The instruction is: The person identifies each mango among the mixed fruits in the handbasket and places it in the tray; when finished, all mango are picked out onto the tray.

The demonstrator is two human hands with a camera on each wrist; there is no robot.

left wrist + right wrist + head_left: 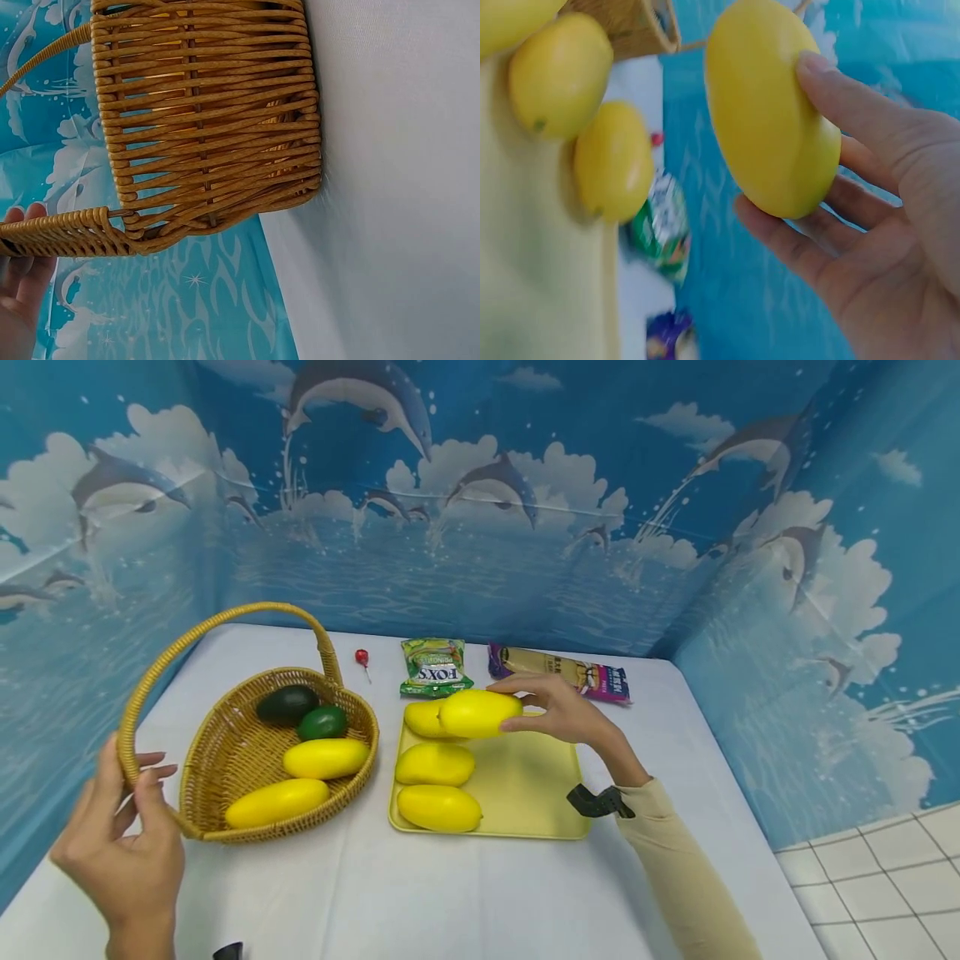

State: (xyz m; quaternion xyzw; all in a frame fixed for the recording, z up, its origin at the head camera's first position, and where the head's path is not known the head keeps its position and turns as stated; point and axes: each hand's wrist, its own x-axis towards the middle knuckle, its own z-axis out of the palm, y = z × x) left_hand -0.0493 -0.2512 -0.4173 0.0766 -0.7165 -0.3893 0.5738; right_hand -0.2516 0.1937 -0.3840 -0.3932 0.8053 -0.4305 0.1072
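Note:
My left hand [131, 852] grips the near side of the arched handle [262, 607] of a woven wicker basket [236, 743]. Inside that basket lie two yellow mangoes [326, 759] and two dark green avocados [322, 723]. My right hand [566, 714] holds another yellow mango [769, 112] between thumb and fingers, raised over the back of a pale yellow tray [532, 781]. Along the tray's left side three more mangoes [435, 765] lie in a column; the held one partly covers the farthest of them in the head view.
Behind the tray lie a green FOX'S candy bag [433, 668] and a purple-and-gold pasta packet [562, 670]. A red lollipop [362, 658] is on the white-covered table [405, 893] between basket and bag. Blue dolphin-print curtains [480, 560] enclose the back and sides.

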